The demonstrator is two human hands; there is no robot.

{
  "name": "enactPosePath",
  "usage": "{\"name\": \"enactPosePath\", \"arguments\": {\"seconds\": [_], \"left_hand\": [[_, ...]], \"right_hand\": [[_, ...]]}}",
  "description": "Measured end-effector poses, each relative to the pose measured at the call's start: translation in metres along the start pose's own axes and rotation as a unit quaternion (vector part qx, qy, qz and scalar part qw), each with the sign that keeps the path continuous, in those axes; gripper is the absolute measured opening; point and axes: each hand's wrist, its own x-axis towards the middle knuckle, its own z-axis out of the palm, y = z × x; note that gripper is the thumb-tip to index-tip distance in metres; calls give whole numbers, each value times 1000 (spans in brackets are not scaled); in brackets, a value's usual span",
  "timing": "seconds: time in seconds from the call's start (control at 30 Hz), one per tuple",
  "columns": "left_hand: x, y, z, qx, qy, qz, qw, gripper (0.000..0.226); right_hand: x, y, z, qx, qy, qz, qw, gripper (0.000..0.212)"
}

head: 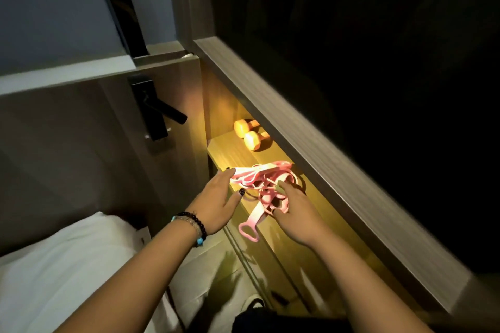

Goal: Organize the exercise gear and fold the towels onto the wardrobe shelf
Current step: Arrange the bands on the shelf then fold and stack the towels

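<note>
A tangled pink resistance band (pixel 259 184) with loop handles lies on the lit wardrobe shelf (pixel 224 149), one handle hanging over the front edge. My left hand (pixel 219 197) touches its left end with fingers spread and nearly straight. My right hand (pixel 295 211) grips the middle of the tangle, thumb on top. Two orange dumbbells (pixel 250 134) lie side by side further back on the same shelf.
A wooden ledge (pixel 311 143) overhangs the shelf on the right, with a dark wardrobe space above. A door with a black lever handle (pixel 159 113) stands to the left. White bedding (pixel 67 265) lies at the lower left. A dark bag (pixel 270 316) sits below.
</note>
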Motion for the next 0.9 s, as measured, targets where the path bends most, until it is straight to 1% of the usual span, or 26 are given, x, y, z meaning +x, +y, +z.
{"name": "enactPosePath", "arguments": {"seconds": [0.07,0.17,0.23,0.3,0.37,0.47,0.5,0.53,0.57,0.6,0.63,0.7,0.8,0.9], "left_hand": [[26,-6,-2,6,-9,-2,1000,60],[64,-12,-2,20,-30,-1,999,61],[85,-17,-1,24,-41,-2,999,62],[103,-24,2,31,-58,0,998,63],[120,-33,7,42,-84,0,996,63],[144,-47,13,51,-127,-2,991,64],[151,-52,15,54,-140,-1,989,64],[159,-57,17,60,-152,4,987,64],[168,-64,19,66,-162,10,985,64],[177,-71,22,73,-171,19,982,64],[185,-79,25,81,-180,29,980,64],[198,-94,34,92,-199,44,975,64],[211,-112,50,87,-204,84,972,62],[212,-128,70,55,-174,151,972,56]], "right_hand": [[19,-1,-2,28,-20,19,999,52],[53,7,1,39,-20,44,998,29],[75,11,8,52,-42,73,995,23],[90,14,17,69,-64,120,988,25],[105,23,29,87,-95,164,978,32],[126,39,47,60,-117,182,974,41],[134,40,51,81,-114,194,971,42],[140,37,54,117,-104,217,963,40],[146,34,58,151,-81,239,956,38],[153,35,63,160,-47,244,955,38],[161,41,71,152,-15,239,959,40],[174,50,90,129,19,253,959,44],[180,58,110,109,48,214,970,55],[180,61,125,88,80,191,974,59]]}}
